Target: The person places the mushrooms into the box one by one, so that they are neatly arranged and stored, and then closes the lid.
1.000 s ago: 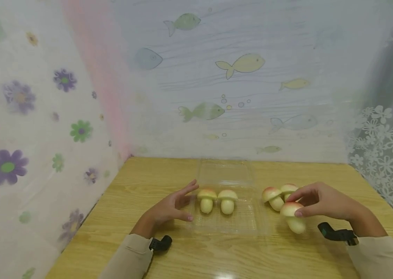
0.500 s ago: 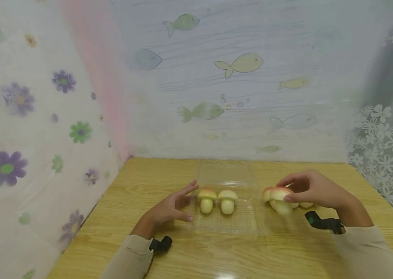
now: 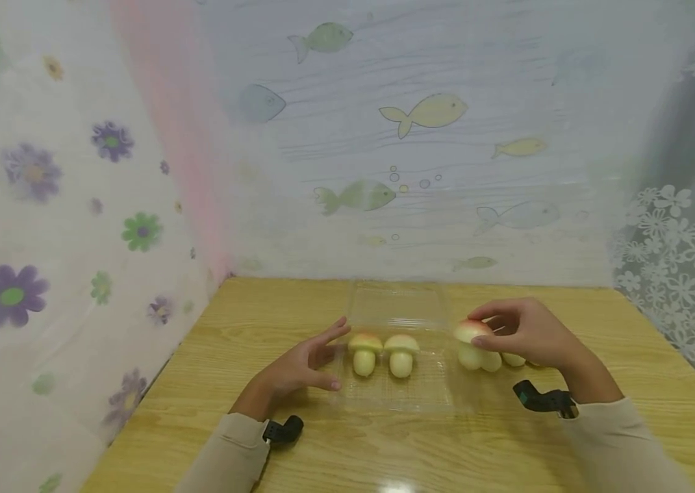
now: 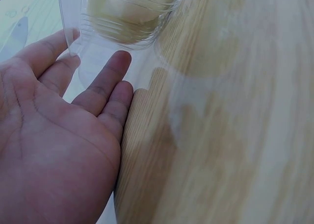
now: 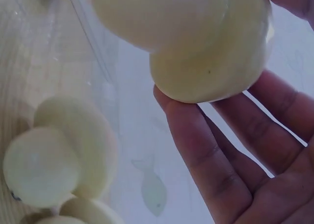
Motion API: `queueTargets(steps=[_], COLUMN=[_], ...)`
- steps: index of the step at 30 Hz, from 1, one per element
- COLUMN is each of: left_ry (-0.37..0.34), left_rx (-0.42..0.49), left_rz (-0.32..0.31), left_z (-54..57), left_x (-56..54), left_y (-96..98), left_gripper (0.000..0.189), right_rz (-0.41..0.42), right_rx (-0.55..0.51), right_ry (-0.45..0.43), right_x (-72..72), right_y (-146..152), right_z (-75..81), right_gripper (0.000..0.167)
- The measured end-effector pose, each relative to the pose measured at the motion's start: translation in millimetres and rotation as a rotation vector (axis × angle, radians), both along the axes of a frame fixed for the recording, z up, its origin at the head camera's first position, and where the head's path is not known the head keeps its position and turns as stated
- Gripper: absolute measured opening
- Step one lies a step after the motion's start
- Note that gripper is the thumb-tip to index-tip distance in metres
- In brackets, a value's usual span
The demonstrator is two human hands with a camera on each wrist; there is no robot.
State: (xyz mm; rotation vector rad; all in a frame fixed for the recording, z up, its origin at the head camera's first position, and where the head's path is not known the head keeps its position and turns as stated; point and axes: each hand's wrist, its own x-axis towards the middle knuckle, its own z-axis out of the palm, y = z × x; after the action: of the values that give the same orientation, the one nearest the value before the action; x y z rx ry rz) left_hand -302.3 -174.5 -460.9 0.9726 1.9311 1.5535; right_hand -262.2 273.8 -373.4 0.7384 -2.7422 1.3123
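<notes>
My right hand (image 3: 526,332) pinches a toy mushroom (image 3: 468,334) by its red-tinged cap, thumb on the near side. It is held up by the right edge of a clear plastic clamshell box (image 3: 430,397). In the right wrist view the fingertips press the rim of the pale cap (image 5: 211,77). Inside the box, two mushrooms (image 3: 364,363) stand side by side in the back row. My left hand (image 3: 298,366) lies at the box's left side, fingers spread and fairly straight. The left wrist view shows fingertips at the ribbed plastic wall (image 4: 132,30).
Several more mushrooms (image 3: 512,359) sit right of the box, partly hidden by my right hand and the held mushroom. The box's lid (image 3: 398,302) lies folded back towards the fish-patterned wall (image 3: 347,150). All stand on a wooden table (image 3: 273,301).
My right hand has lifted the mushroom and carried it left, over the others, to the box's right edge. The left hand and the box have stayed in place.
</notes>
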Motion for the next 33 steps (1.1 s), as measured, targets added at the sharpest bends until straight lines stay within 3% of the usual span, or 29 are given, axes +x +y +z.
queueTargets(steps=[9,14,23,33], left_ry=[0.018,0.010,0.014,0.010], left_rx=[0.009,0.016,0.016,0.014], left_rz=[-0.011,-0.004,-0.001,-0.002], left_z=[-0.5,-0.4,-0.1,-0.4], left_x=[-1.4,-0.3,-0.4,-0.5], left_y=[0.1,-1.1,-1.2,-0.9], left_gripper=[0.103,0.102,0.101,0.102], right_rz=[-0.073,-0.069,-0.046,-0.045], right_rx=[0.031,0.003,-0.056,-0.040], right_ry=[0.039,0.049,-0.011,0.032], right_x=[-0.6,-0.1,0.4,-2.5], right_y=[-17,-23,-34,-43], right_z=[-6.2,-5.7,-9.8,-18.5], right_gripper=[0.040,0.039,0.040,0.041])
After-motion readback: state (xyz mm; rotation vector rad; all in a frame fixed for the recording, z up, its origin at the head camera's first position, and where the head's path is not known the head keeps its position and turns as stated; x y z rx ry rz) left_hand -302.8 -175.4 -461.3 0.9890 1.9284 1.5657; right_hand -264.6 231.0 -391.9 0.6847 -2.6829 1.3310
